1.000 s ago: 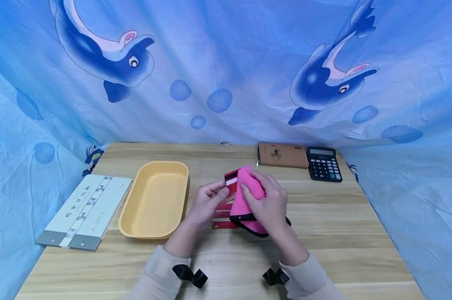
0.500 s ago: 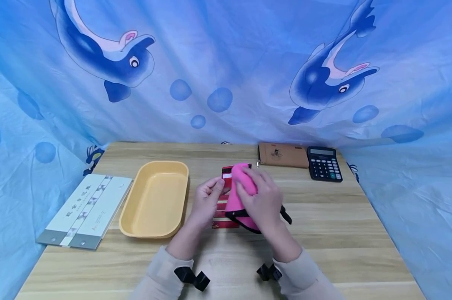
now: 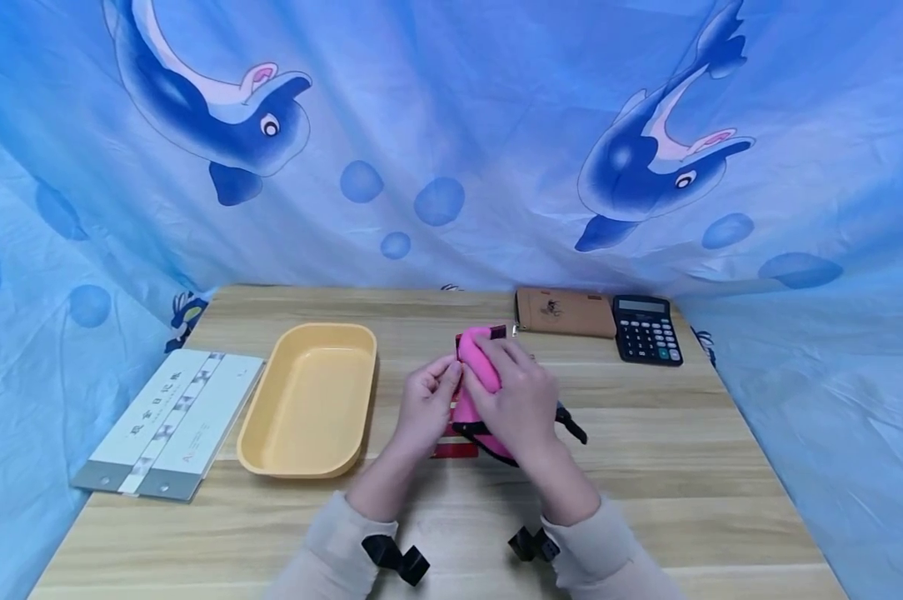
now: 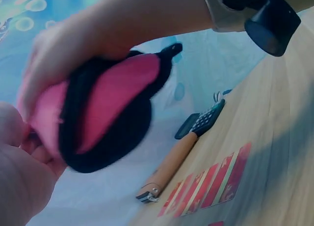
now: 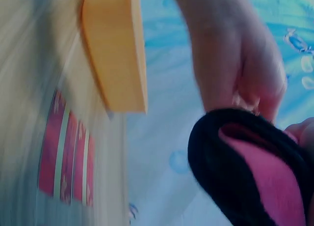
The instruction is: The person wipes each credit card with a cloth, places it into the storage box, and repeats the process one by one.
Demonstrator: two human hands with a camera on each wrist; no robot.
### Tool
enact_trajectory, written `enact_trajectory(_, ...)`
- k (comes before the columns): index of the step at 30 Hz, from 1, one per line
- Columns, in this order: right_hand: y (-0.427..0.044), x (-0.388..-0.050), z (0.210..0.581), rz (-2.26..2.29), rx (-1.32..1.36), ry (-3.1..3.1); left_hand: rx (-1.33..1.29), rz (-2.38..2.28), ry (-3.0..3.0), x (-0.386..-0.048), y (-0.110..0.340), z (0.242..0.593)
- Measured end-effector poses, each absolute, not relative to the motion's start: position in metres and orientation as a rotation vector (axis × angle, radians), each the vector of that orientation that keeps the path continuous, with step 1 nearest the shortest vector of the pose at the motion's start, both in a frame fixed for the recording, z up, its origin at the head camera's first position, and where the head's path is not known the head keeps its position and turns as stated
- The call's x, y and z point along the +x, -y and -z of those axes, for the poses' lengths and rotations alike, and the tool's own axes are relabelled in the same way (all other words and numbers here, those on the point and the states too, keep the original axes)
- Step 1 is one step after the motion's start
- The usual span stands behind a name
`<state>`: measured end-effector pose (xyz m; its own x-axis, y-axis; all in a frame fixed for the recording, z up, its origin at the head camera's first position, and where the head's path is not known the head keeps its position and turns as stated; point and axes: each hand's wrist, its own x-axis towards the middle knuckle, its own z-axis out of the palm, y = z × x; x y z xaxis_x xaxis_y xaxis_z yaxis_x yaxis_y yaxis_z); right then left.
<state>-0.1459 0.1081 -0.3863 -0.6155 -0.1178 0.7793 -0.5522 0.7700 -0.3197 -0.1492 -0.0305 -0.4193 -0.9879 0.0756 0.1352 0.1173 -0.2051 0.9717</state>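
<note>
In the head view my left hand [image 3: 429, 404] pinches the left edge of a red card [image 3: 459, 340], most of which lies behind a pink cloth piece. My right hand [image 3: 517, 400] grips that folded pink cloth piece with black edging [image 3: 466, 408] and bunches its upper part against the card. A black tab [image 4: 170, 50] sticks out at one end of the cloth in the left wrist view. The fingertips of my left hand meet the cloth, and its exact kind is unclear. Beneath both hands, red cards [image 3: 455, 450] lie in an overlapping row on the table.
A yellow tray [image 3: 309, 400] stands left of my hands, with a white-and-grey booklet [image 3: 174, 417] beyond it. A brown wallet [image 3: 566, 313] and a black calculator [image 3: 648, 330] lie at the back right of the wooden table [image 3: 691, 492]. A dolphin-print curtain [image 3: 451, 125] hangs behind.
My left hand has moved right with the red card, closer to my right hand. The pink cloth has shifted slightly left and now covers more of the card.
</note>
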Motion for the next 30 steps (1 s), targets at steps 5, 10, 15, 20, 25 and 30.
enact_trajectory(5, -0.102, -0.144, 0.385, -0.749, 0.546, 2.146, -0.225, 2.329, 2.032, -0.147, 0.034, 0.419)
enact_trajectory(10, -0.113, -0.151, 0.387, -0.738, 0.432, 2.204, -0.273, 2.312, 2.042, -0.144, 0.043, 0.414)
enact_trajectory(15, -0.122, -0.157, 0.392, -0.692, 0.319, 2.274, -0.294, 2.259, 2.000, -0.143, 0.050, 0.412)
enact_trajectory(20, -0.111, -0.149, 0.391, -0.650, 0.460, 2.200, -0.339, 2.311, 1.998, -0.145, 0.047, 0.414)
enact_trajectory(25, -0.096, -0.142, 0.389, -0.700, 0.608, 2.119, -0.291, 2.318, 2.032, -0.145, 0.044, 0.415)
enact_trajectory(30, -0.101, -0.145, 0.391, -0.748, 0.508, 2.144, -0.207, 2.345, 2.039, -0.141, 0.048, 0.414)
